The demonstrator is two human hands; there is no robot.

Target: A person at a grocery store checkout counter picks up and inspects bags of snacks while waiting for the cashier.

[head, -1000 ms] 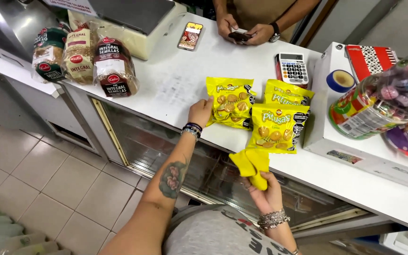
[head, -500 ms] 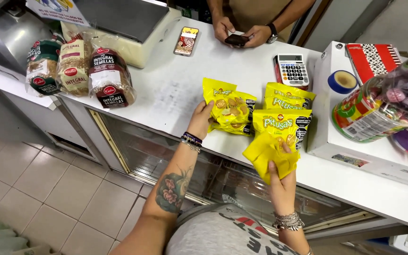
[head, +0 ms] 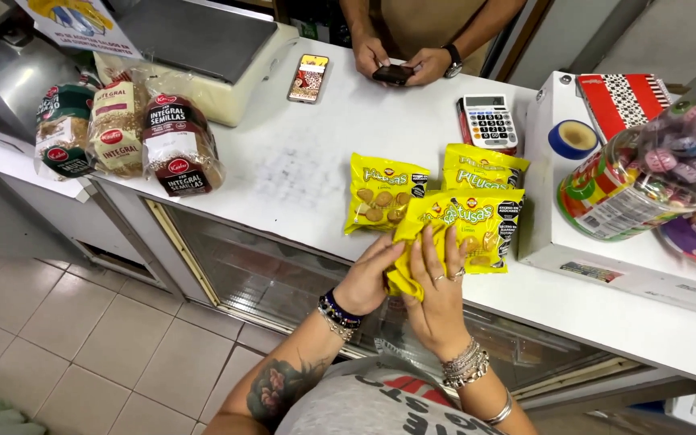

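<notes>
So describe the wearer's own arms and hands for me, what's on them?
Both arms are bare, with no sleeves showing. The left hand has a dark beaded bracelet at the wrist, and a large dark tattoo sits further up that forearm. The right hand wears rings on its fingers and a stack of silvery bracelets at the wrist, with one more bangle higher up.

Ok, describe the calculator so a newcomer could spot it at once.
On the white shop counter, look past the yellow snack packets toward the person standing behind it. The small grey calculator lies beside the white box; unlike the phone lying further left, it has rows of buttons.
</notes>
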